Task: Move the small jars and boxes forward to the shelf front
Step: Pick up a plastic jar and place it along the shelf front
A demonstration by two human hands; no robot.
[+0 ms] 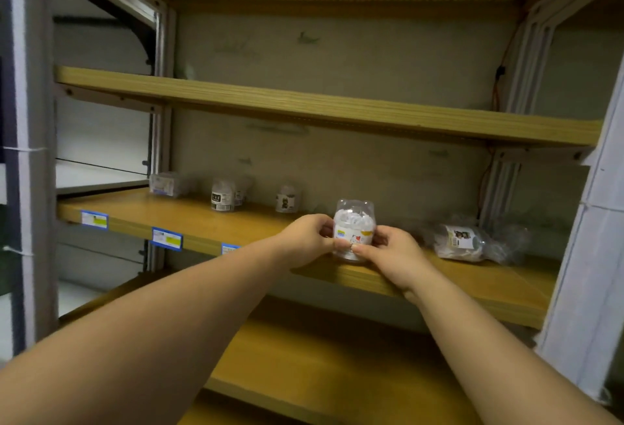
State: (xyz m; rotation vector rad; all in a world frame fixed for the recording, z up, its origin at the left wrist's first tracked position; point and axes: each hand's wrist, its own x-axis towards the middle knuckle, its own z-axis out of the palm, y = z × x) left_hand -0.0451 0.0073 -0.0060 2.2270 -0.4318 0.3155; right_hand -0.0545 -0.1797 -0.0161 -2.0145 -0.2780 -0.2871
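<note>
A small clear box [164, 184] sat far back at the left of the wooden shelf [145, 211], with blue price tags [166, 238] along the front edge. Next came two little jars [223, 195] and another jar [286, 199], all far back. In the middle, the left hand [309, 239] and right hand [393, 253] squeezed a clear jar [354, 222] of white bits, near the shelf front. A crinkly plastic bag [472, 243] lay at the right
</note>
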